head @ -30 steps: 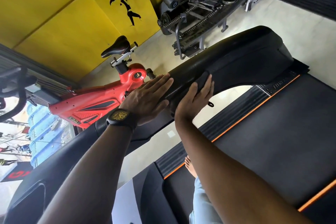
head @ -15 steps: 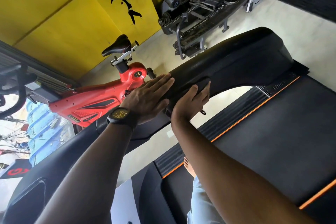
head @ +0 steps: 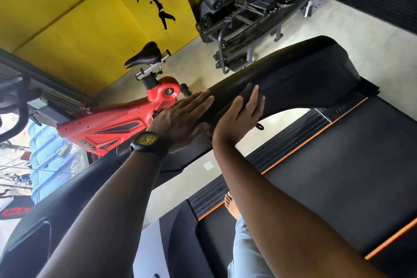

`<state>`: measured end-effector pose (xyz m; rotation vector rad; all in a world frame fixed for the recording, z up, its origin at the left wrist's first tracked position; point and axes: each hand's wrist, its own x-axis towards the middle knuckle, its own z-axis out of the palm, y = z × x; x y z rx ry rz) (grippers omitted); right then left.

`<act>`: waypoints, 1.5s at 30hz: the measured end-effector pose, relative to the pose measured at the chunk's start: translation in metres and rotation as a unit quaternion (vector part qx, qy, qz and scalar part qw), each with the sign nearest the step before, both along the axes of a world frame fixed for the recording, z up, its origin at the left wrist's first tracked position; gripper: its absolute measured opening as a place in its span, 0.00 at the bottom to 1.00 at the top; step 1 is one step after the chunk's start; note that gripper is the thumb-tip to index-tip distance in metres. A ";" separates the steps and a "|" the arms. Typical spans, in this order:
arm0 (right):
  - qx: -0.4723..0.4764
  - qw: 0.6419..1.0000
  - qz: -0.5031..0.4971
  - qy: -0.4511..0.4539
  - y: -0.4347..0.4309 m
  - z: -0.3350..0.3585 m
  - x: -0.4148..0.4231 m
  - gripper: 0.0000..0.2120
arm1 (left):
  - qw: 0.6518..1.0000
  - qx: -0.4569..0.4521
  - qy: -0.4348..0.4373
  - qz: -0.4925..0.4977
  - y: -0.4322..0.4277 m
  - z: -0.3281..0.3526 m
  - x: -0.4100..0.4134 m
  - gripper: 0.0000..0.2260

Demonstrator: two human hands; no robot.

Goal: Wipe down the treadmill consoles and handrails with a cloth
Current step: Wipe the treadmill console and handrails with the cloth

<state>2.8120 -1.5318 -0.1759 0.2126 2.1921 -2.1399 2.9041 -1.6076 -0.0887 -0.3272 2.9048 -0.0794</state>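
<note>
Yellow wall (head: pixel 67 29) gym, red spin bike (head: pixel 117 124) behind. L hand (head: pixel 180 119) flat on black handrail (head: pixel 293 79), fingers straight, together. R hand (head: pixel 239 119) fingers straight, pressing black cloth (head: pixel 249 90) onto rail.

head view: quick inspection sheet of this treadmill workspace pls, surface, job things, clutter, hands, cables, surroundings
surface: black treadmill handrail, both hands lie on it
job's things: dark cloth under the right fingers, hard to tell from the rail
clutter: nothing seen
hands: left hand flat on the rail, wristwatch on its wrist; right hand presses the cloth with straight fingers
cables: small black loop hangs below the rail; nothing else seen
surroundings: red spin bike beyond the rail, treadmill belt to the right, chain-driven machine and yellow wall behind
</note>
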 end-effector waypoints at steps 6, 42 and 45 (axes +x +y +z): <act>-0.036 0.991 0.018 -0.128 0.003 0.003 0.011 0.30 | 1.000 -0.009 -0.010 0.006 0.003 0.003 -0.002 0.30; 0.020 1.000 0.000 -0.002 0.009 -0.007 -0.043 0.26 | 1.000 -0.003 -0.010 -0.012 0.012 -0.001 -0.047 0.31; -0.039 0.986 -0.015 -0.162 0.008 -0.017 -0.041 0.30 | 1.000 0.001 -0.010 -0.009 0.012 -0.001 -0.047 0.31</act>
